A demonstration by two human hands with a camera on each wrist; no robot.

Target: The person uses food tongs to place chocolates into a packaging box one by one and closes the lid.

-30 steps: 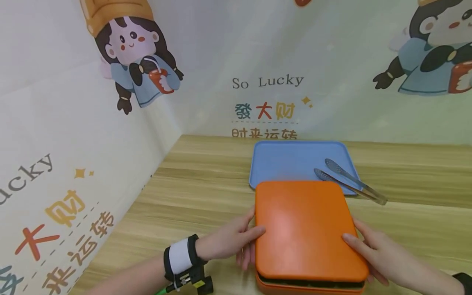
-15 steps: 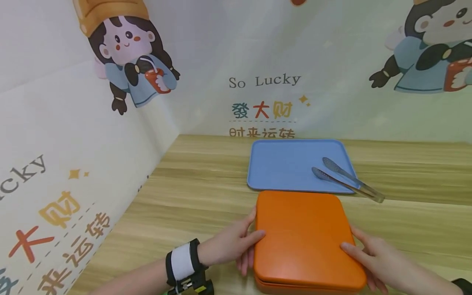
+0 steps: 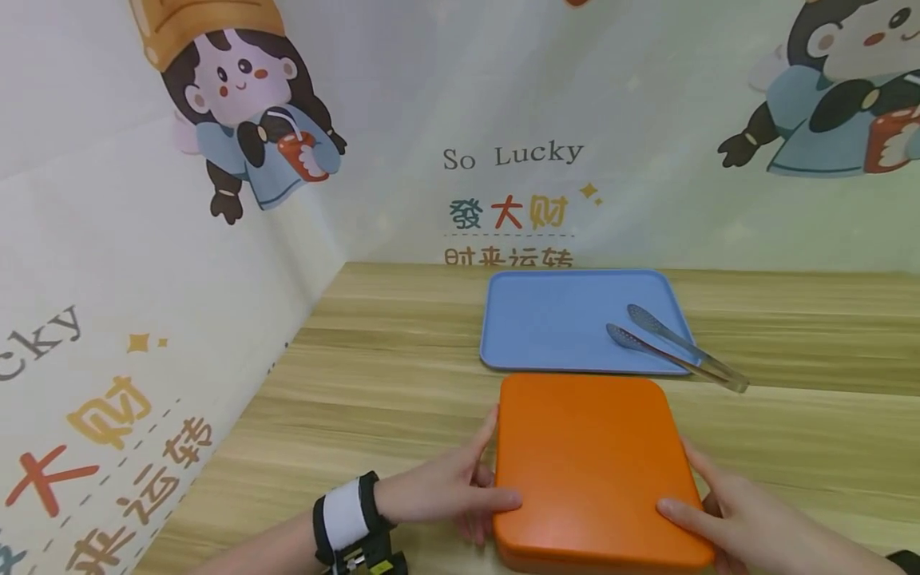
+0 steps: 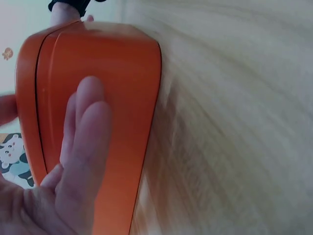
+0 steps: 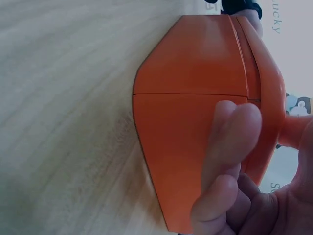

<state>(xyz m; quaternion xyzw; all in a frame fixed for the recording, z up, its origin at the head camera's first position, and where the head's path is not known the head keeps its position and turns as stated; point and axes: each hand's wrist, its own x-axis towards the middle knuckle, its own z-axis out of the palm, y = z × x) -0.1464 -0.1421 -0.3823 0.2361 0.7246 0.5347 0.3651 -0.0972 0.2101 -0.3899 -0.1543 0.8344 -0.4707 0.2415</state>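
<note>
An orange box stands on the table, its rounded orange lid [image 3: 589,463] lying level on top. In the left wrist view, a thin dark seam runs between the lid and the box body [image 4: 132,98]. My left hand [image 3: 442,491] holds the lid's left edge, thumb on the top and index finger along the side. On the opposite edge, my right hand [image 3: 736,503] holds the lid likewise. The other fingers of both hands stay beside the box wall, the right ones bent in the right wrist view. What the box contains is hidden.
Behind the box lies a blue tray [image 3: 546,319]. Metal tongs [image 3: 672,347] rest across its right front corner, handle end over the wooden table [image 3: 381,343]. A printed cloth [image 3: 402,136] hangs along the back and left sides.
The lid has come down and slightly toward me; the dark gap at the box's front has vanished. My thumbs have slid nearer the front along the lid's edges.
</note>
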